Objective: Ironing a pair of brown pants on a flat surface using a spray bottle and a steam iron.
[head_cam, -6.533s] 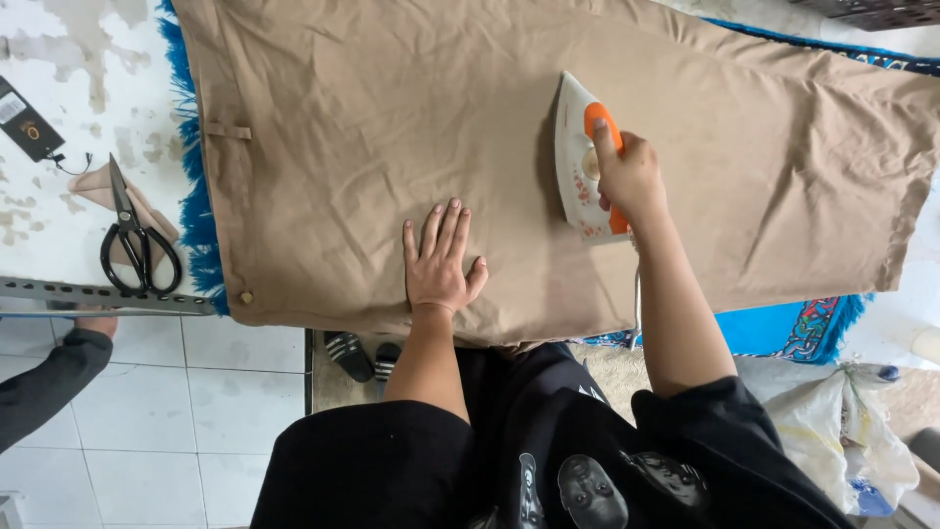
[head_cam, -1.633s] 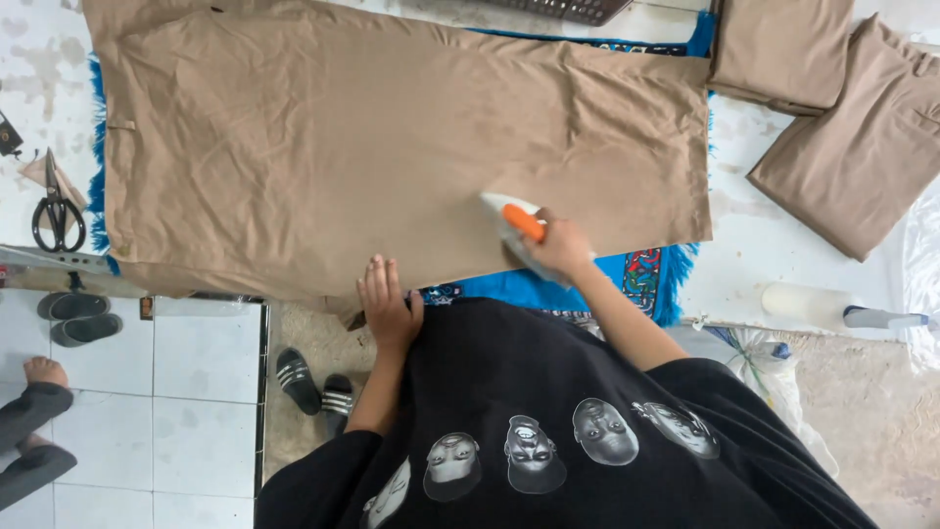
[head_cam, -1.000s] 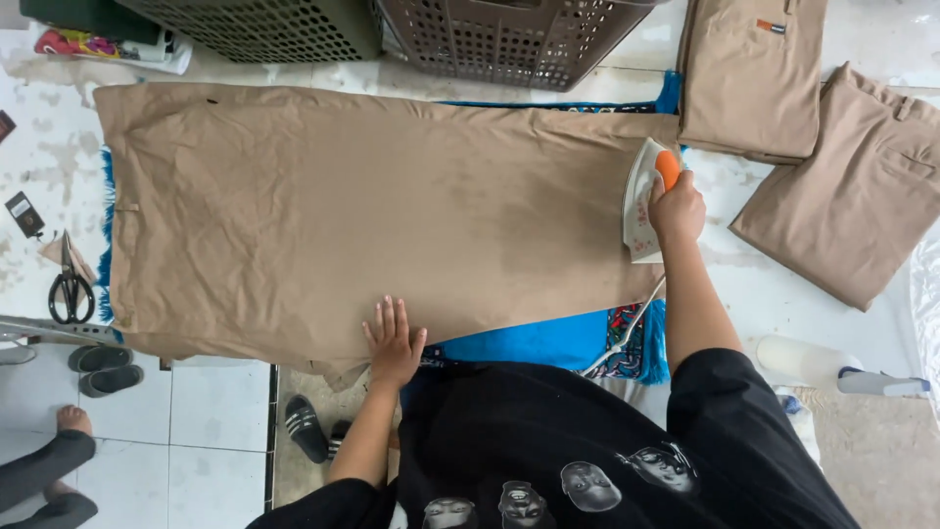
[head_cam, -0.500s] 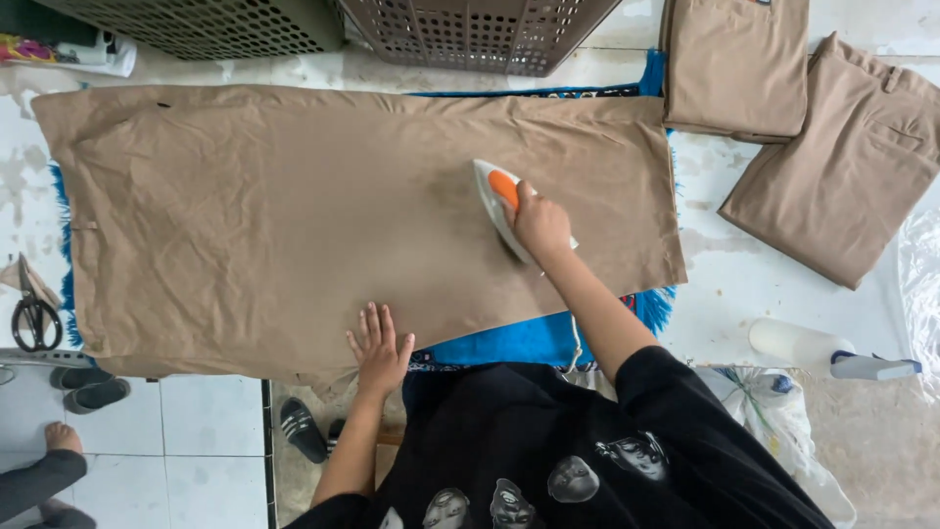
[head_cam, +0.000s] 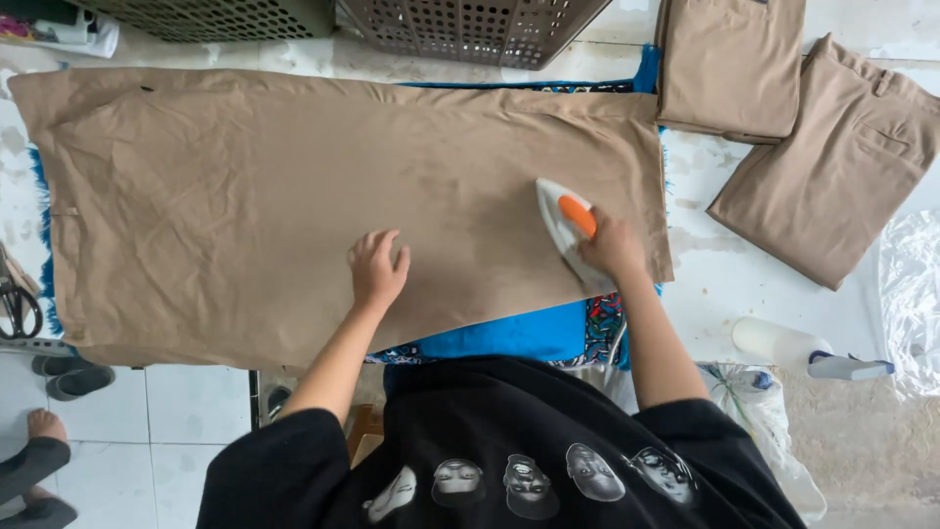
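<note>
Right hand [head_cam: 615, 245] grips iron [head_cam: 568, 227] at right end of tan cloth [head_cam: 294, 196] spread on desk [head_cam: 744, 294]. Left hand [head_cam: 377, 269] flat, fingers spread, pinning cloth. Left part looks creased, probably unironed.

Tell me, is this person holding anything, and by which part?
The right hand grips a white iron by its orange handle, pressed on the tan cloth. The left hand holds nothing; it lies flat on the cloth.

bright even daylight, soft shadows, sharp focus throughout
</note>
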